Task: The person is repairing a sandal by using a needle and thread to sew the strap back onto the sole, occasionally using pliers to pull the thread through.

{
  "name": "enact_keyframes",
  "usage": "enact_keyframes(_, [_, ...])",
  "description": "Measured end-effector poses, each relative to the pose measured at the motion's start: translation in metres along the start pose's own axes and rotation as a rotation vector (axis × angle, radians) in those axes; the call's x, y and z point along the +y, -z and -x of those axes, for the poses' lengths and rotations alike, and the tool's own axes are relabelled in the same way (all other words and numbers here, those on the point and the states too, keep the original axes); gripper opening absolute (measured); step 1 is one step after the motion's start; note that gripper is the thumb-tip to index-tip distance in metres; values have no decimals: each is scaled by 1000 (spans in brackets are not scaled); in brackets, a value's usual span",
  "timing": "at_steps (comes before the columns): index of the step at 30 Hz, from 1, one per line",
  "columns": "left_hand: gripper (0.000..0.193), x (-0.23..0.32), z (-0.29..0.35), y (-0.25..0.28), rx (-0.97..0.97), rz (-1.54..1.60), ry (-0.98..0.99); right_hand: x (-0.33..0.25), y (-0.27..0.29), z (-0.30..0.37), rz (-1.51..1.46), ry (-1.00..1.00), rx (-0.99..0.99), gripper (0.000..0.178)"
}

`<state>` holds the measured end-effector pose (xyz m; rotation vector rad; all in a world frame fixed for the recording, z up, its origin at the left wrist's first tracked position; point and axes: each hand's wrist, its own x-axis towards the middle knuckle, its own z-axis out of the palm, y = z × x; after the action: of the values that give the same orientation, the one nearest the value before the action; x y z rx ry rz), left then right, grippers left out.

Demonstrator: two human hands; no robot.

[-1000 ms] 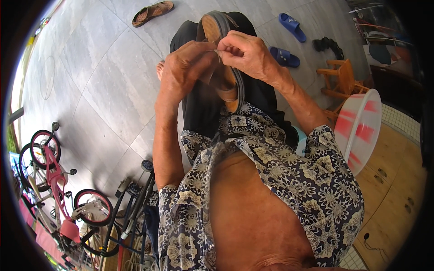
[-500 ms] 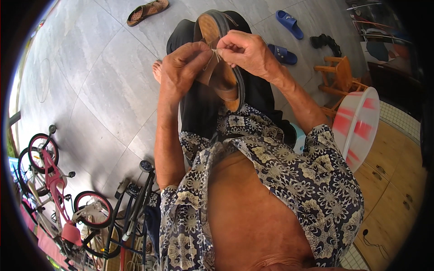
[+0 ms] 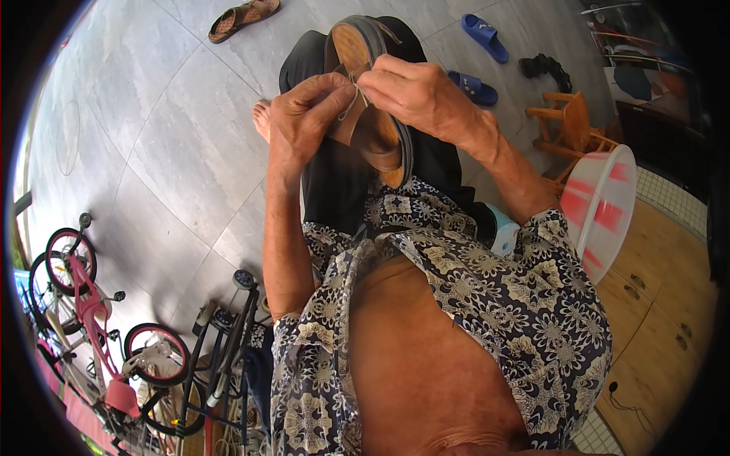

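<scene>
A brown sandal (image 3: 390,156) with a dark sole edge lies across my lap, its tan insole facing up. Over its straps, thin pale string (image 3: 346,111) forms a small loop that hangs down between my hands. My left hand (image 3: 308,114) pinches the string between thumb and forefinger. Close beside it, my right hand (image 3: 414,95) is closed with its fingertips at the same string. The fingers partly hide the knot and the middle of the sandal.
Another brown sandal (image 3: 243,18) lies on the grey tiled floor (image 3: 175,152) ahead. Blue slippers (image 3: 484,38), a small wooden stool (image 3: 569,125) and a red-and-white plastic tub (image 3: 604,205) are on the right. A pink child's bicycle (image 3: 93,311) stands at the left.
My right hand has shifted slightly left and turned, its fingers now closer to my left hand. A string loop shows more plainly. The sandal has hardly moved.
</scene>
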<state>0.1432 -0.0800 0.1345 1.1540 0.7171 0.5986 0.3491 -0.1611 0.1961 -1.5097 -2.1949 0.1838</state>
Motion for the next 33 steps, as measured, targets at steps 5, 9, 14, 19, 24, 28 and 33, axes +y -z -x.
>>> enact_keyframes(5, [16,0,2,0,3,-4,-2,-3,-1,-3,90,28,4,15])
enact_keyframes(9, [16,-2,0,2,23,-32,-27,2,-1,4,95,-18,119,13])
enact_keyframes(14, [16,-2,1,4,23,-11,-7,5,6,15,-27,-163,119,18])
enact_keyframes(19, [16,-4,0,2,27,-20,-32,-1,2,4,7,-15,78,29])
enact_keyframes(24, [17,-2,1,3,29,-57,-33,-2,1,-2,79,53,33,19])
enact_keyframes(28, [16,-3,1,3,23,-27,-52,0,-2,-2,129,39,41,13])
enact_keyframes(33, [16,-3,-1,1,37,-82,-41,0,-2,8,16,-112,107,11])
